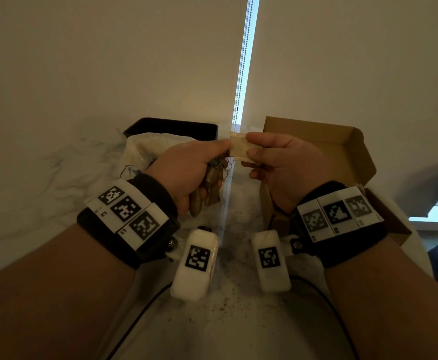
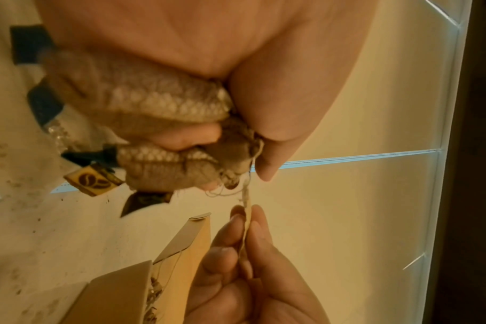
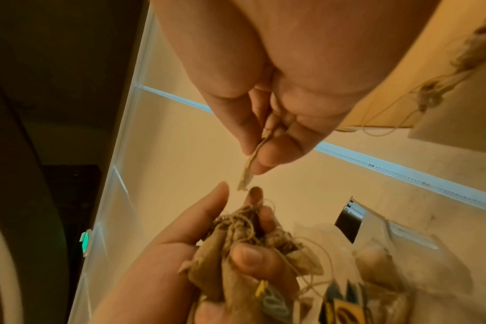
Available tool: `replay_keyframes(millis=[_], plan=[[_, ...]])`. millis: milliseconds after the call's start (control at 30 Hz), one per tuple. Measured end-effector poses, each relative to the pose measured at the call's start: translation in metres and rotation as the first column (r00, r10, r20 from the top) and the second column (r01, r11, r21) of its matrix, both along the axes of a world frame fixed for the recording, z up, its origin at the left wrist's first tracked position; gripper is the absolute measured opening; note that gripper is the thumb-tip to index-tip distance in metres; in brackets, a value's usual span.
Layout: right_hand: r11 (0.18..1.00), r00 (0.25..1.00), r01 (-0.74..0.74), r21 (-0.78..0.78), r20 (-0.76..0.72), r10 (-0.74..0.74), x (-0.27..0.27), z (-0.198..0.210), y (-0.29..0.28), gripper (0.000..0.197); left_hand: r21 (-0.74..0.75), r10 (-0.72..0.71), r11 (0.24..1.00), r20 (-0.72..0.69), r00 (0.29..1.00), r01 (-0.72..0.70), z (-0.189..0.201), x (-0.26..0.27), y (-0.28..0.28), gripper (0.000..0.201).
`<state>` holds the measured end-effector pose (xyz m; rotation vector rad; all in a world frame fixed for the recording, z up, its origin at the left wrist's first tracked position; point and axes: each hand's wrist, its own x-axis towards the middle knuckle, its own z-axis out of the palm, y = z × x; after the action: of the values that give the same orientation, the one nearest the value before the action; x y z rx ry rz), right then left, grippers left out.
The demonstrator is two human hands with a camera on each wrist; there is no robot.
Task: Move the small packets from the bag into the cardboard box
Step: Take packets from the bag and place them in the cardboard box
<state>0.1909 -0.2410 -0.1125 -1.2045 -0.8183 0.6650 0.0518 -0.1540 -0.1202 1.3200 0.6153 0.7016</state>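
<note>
My left hand point(image 1: 216, 165) grips a bunch of small tan packets point(image 1: 214, 185) with tangled strings, held above the table. The same bunch point(image 2: 167, 105) fills the left wrist view. My right hand point(image 1: 253, 146) pinches a single flat packet point(image 1: 240, 149) between thumb and fingers, right beside the left thumb tip. A thin string point(image 2: 246, 193) runs from this packet back into the bunch. The clear plastic bag point(image 1: 145, 149) lies behind my left hand. The open cardboard box point(image 1: 342, 149) stands under and behind my right hand, with packets inside point(image 2: 153, 291).
A black tray point(image 1: 171, 126) stands behind the bag against the wall. Brown crumbs point(image 1: 225, 302) dot the white marble table in front of me. A blind's bead chain point(image 1: 241, 74) hangs at the back between tray and box. The table edge curves away at the right.
</note>
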Motion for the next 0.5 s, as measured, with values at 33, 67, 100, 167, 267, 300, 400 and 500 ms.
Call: replay_keyframes(millis=[33, 67, 100, 167, 267, 300, 400, 500], plan=[[1.000, 0.999, 0.014, -0.006, -0.034, -0.014, 0.000, 0.001, -0.001, 0.025, -0.027, 0.003, 1.000, 0.004, 1.000, -0.003, 0.000, 0.000, 0.001, 0.029], [0.999, 0.997, 0.032, -0.013, -0.067, -0.033, 0.001, 0.003, -0.004, 0.024, -0.048, 0.005, 0.999, 0.010, 1.000, -0.005, 0.001, 0.000, 0.001, 0.030], [0.998, 0.995, 0.053, -0.022, -0.088, -0.055, 0.003, 0.007, -0.007, 0.023, -0.065, 0.006, 0.998, 0.015, 1.000, -0.005, 0.002, 0.000, 0.001, 0.030], [0.996, 0.990, 0.080, -0.035, -0.111, -0.083, 0.011, 0.015, -0.018, 0.021, -0.097, 0.002, 0.995, 0.025, 1.000, 0.000, 0.001, -0.001, 0.003, 0.029], [0.992, 0.988, 0.094, -0.085, -0.117, -0.104, 0.027, 0.029, -0.041, 0.023, -0.112, -0.006, 0.994, 0.044, 0.999, 0.011, 0.001, -0.001, 0.005, 0.027], [0.987, 0.988, 0.103, -0.124, -0.097, -0.116, 0.033, 0.031, -0.049, 0.024, -0.118, -0.012, 0.993, 0.050, 0.999, 0.018, 0.000, 0.000, 0.005, 0.027], [0.957, 0.991, 0.113, -0.267, -0.032, -0.126, 0.045, 0.034, -0.067, 0.027, -0.157, -0.035, 0.987, 0.067, 0.997, 0.045, -0.001, 0.001, 0.005, 0.026], [0.876, 0.974, 0.226, -0.425, 0.105, -0.201, 0.056, 0.032, -0.076, 0.028, -0.152, -0.042, 0.987, 0.071, 0.997, 0.052, 0.000, 0.001, 0.004, 0.027]])
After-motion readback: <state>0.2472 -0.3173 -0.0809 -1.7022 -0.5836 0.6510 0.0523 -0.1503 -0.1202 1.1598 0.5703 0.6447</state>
